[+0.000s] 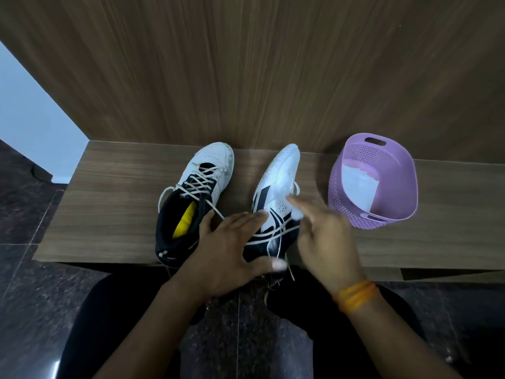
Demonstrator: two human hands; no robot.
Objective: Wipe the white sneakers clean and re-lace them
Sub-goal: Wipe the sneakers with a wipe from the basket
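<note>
Where hands meet sneaker, basket with cloth.

1. Two white sneakers sit on the wooden surface: the left sneaker upright, the right sneaker tipped sideways.
2. The left hand rests spread on the right sneaker's heel.
3. The right hand (blurred) presses a white wad against it.
4. A purple basket stands beside.

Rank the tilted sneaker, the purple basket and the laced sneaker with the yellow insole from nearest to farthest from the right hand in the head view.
1. Tilted sneaker: under the right hand, fingers on its side.
2. Purple basket: just right of that hand, on the bench.
3. Laced sneaker: farthest, left, beyond the left hand.
</note>
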